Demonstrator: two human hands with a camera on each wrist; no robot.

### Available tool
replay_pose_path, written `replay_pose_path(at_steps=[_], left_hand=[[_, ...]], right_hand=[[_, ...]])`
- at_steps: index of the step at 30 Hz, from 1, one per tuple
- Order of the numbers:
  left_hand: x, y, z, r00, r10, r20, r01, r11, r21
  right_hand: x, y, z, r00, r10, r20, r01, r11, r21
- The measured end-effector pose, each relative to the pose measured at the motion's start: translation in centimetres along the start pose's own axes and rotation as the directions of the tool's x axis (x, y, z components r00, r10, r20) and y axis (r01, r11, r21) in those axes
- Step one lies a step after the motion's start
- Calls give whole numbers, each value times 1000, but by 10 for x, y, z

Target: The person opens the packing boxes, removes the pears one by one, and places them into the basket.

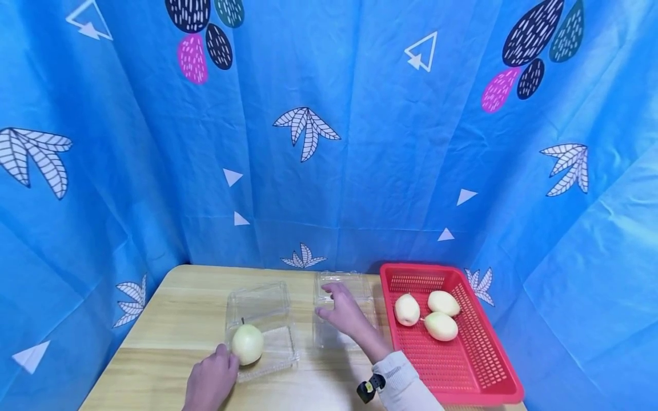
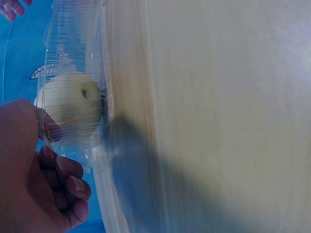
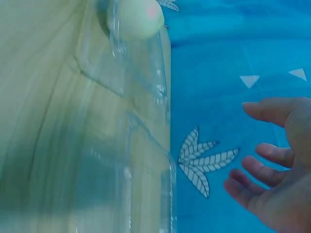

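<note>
A pale pear with a dark stem sits in the near half of an opened clear plastic clamshell box on the table's left side. At that box's near left edge is my left hand. In the left wrist view, my left thumb shows through the clear wall beside the pear, while the fingers curl outside, pinching the edge. My right hand hovers above a second opened clear box, its fingers spread and holding nothing. In the right wrist view, this hand appears apart from the box.
On the right side stands a red plastic basket with three pale pears in it. A blue patterned curtain hangs behind the wooden table and along both sides.
</note>
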State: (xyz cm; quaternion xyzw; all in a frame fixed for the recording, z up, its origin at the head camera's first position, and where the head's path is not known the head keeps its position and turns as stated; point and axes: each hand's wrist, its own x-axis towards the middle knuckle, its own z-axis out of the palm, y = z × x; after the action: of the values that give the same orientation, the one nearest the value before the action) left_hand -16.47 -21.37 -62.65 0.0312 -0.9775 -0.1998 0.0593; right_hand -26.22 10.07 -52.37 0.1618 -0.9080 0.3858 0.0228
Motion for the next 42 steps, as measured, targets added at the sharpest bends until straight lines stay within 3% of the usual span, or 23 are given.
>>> replay_pose_path(at_steps=[14,21,33,42], left_hand=[[-1,-2,2,1000,12,-15,-12,1000,1],[-3,-1,0,1000,-12,-20,11,1000,-22],[-4,0,0,996,41,-74,-41,999,0],[-3,3,-3,1000,0,5,0,1000,-25]], right_hand=[[1,-18,37,998,0,70,0,1000,-3],[0,-23,61,995,-43,86,47,998,-42],[-4,-33,88,991,-18,133,27,998,-65],[-4,-39,107,987,-5,160,15,998,-63]])
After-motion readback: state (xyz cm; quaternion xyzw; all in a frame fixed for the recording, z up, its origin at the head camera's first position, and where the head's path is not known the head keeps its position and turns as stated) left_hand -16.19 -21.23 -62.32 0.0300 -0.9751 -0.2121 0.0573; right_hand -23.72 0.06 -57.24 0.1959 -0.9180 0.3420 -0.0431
